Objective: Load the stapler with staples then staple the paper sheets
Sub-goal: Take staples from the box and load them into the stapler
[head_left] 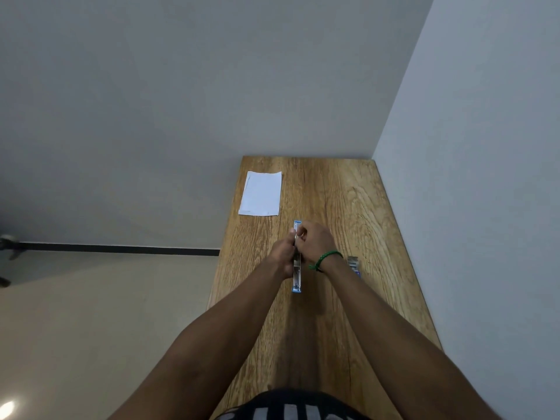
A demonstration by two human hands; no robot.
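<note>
A blue stapler (297, 280) lies opened out flat along the middle of the wooden table (333, 313), its metal channel facing up. My left hand (282, 255) grips the stapler's left side near its middle. My right hand (313, 242), with a green bracelet on the wrist, pinches something small over the channel's far half; what it pinches is too small to make out. A stack of white paper sheets (261, 193) lies at the far left of the table. Staple strips with a small blue box (354, 264) sit just right of my right wrist.
The table stands in a corner, with grey walls behind it and along its right side. Its left edge drops to a beige floor (91, 313). A dark baseboard strip (121, 248) runs along the back wall at floor level.
</note>
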